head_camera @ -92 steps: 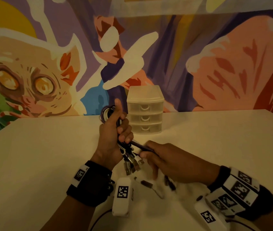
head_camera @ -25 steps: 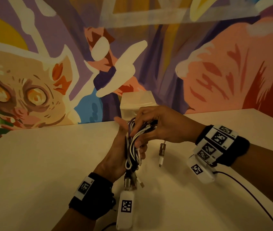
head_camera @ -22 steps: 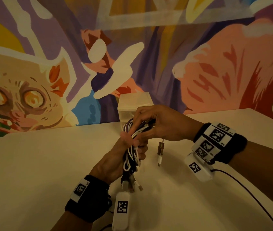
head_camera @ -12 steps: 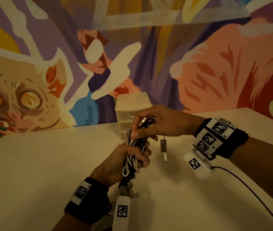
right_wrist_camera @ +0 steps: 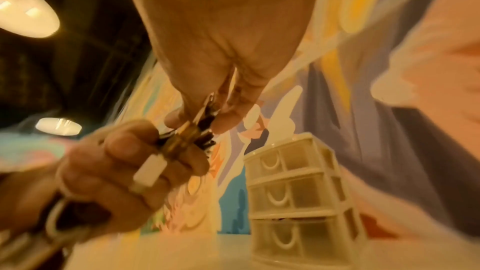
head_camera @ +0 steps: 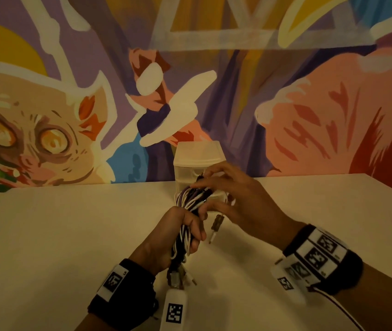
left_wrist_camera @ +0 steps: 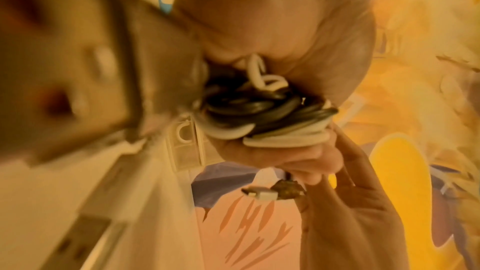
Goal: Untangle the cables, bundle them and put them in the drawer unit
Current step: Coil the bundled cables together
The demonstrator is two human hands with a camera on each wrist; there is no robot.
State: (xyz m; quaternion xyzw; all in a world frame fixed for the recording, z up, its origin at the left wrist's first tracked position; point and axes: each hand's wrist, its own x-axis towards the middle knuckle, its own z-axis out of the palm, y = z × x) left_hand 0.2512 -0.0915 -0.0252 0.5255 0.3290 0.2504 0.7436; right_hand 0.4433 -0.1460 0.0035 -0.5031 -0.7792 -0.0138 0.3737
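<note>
My left hand (head_camera: 180, 231) grips a coiled bundle of black, white and purple cables (head_camera: 191, 199) upright above the table; the same bundle (left_wrist_camera: 262, 118) fills the left wrist view. My right hand (head_camera: 223, 199) pinches a loose cable end at the top of the bundle, thumb and fingers curled round it. A plug with a white tip (head_camera: 215, 226) dangles below that hand; the plug (right_wrist_camera: 153, 169) shows near in the right wrist view. Several connectors (head_camera: 178, 278) hang under my left fist. The white drawer unit (head_camera: 197, 158) with three shut drawers stands behind the hands; drawer unit (right_wrist_camera: 298, 198).
The white table (head_camera: 58, 235) ends at a painted mural wall (head_camera: 285, 103) just behind the drawer unit. A thin dark wire (head_camera: 338, 306) runs from my right wristband (head_camera: 319, 256) toward the bottom right. Ceiling lamps (right_wrist_camera: 23, 7) show in the right wrist view.
Earlier the right hand worked low near the table; it rose to the bundle's top. Over the last second it slid right and down, and the left fist dropped lower on the bundle.
</note>
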